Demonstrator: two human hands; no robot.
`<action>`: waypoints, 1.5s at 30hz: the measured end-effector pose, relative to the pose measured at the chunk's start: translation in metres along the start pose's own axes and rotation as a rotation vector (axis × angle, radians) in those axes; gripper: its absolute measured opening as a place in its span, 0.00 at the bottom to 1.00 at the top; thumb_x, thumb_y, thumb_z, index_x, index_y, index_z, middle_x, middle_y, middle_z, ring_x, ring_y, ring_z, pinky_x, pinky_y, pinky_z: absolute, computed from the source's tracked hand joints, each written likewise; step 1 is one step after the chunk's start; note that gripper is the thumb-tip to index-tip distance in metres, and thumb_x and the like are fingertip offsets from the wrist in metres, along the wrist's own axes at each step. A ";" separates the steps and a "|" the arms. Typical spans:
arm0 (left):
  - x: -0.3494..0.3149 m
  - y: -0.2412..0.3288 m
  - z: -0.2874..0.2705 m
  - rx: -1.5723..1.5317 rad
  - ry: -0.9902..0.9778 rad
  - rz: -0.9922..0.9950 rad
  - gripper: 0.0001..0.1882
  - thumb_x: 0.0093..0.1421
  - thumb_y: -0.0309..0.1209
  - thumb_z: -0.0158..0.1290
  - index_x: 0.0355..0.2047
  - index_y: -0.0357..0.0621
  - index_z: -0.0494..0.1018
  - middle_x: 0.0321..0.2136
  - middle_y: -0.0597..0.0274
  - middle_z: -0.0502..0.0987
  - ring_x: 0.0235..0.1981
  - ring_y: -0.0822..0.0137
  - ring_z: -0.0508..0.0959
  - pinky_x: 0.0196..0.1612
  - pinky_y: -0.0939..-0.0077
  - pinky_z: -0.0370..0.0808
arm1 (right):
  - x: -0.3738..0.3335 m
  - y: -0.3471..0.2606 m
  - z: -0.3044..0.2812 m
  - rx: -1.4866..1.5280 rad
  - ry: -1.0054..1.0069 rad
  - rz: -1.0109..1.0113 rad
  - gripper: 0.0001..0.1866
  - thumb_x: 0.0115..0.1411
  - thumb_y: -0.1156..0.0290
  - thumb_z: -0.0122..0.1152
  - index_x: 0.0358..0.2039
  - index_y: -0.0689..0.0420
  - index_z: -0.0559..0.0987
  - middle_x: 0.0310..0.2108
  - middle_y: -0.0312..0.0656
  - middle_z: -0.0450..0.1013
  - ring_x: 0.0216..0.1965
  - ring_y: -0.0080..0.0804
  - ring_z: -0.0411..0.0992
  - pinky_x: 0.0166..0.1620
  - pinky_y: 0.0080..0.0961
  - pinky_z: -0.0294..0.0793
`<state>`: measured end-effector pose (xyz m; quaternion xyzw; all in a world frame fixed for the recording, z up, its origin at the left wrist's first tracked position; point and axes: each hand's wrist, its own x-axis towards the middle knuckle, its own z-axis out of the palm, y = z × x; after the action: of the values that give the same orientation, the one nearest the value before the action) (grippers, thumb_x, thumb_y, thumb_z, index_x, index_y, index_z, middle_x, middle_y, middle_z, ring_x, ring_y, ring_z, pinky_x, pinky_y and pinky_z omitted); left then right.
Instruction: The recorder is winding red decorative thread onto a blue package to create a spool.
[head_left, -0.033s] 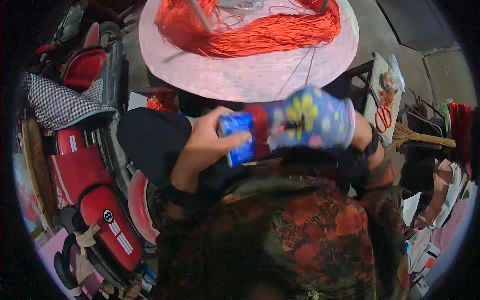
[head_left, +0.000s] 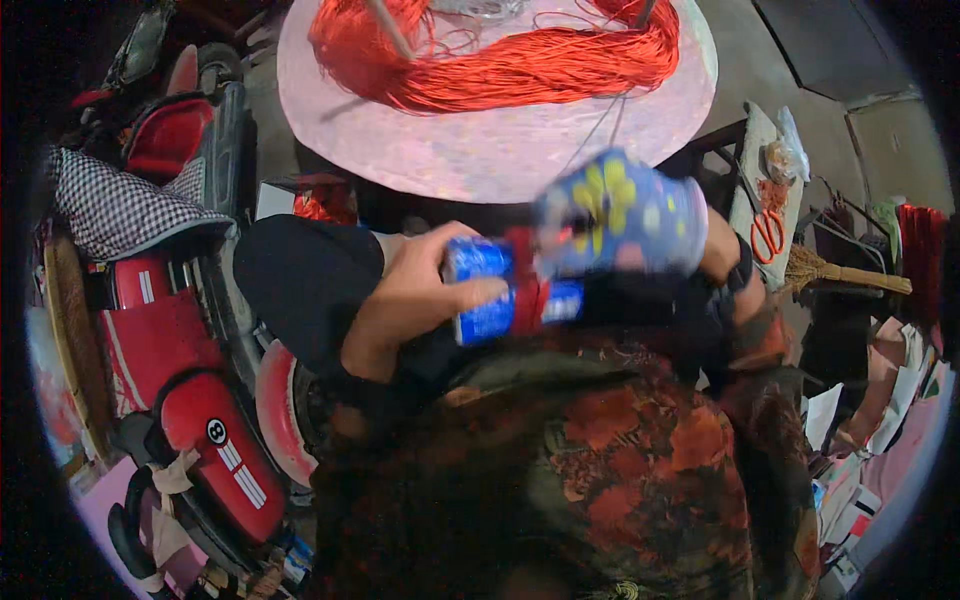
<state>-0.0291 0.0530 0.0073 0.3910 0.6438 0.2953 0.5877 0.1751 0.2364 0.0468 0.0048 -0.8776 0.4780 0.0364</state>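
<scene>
No shift since prior frame: L hand (head_left: pixel 405 305) tight around blue pkt (head_left: pixel 485 290), gloved R hand (head_left: pixel 620 215) grip unclear.

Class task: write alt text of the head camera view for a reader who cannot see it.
Left hand grips a blue packet; the right hand, in a blue flowered glove, is blurred beside it. Beyond them, red thread lies on a round table.

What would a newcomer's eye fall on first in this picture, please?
Probably the orange-red cord bundle heaped on the round pale table at the top. Next, at centre, the left hand and the floral-gloved right hand gripping a blue packet. A red scooter stands at left.
</scene>
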 end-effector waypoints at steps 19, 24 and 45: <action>-0.020 0.017 -0.014 -0.198 -0.007 0.017 0.28 0.49 0.40 0.66 0.47 0.38 0.72 0.37 0.64 0.77 0.37 0.74 0.76 0.43 0.74 0.75 | 0.011 0.009 0.001 0.119 0.086 0.178 0.10 0.51 0.66 0.73 0.28 0.56 0.81 0.25 0.34 0.76 0.28 0.22 0.74 0.34 0.23 0.72; -0.023 0.017 -0.025 -0.532 -0.464 0.002 0.28 0.53 0.36 0.64 0.51 0.39 0.68 0.42 0.64 0.76 0.43 0.73 0.76 0.49 0.72 0.74 | 0.000 0.050 0.027 0.494 0.150 0.176 0.12 0.59 0.64 0.64 0.33 0.61 0.80 0.28 0.35 0.78 0.30 0.21 0.73 0.37 0.23 0.74; -0.031 0.005 -0.001 -0.972 0.145 0.409 0.30 0.56 0.40 0.61 0.54 0.36 0.68 0.43 0.63 0.75 0.44 0.69 0.77 0.50 0.72 0.73 | -0.004 0.039 0.046 0.513 0.117 0.215 0.11 0.64 0.65 0.58 0.38 0.60 0.79 0.32 0.38 0.78 0.32 0.27 0.76 0.40 0.28 0.76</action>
<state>-0.0290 0.0294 0.0281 0.1696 0.3822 0.6945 0.5855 0.1750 0.2186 -0.0108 -0.1070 -0.7198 0.6851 0.0337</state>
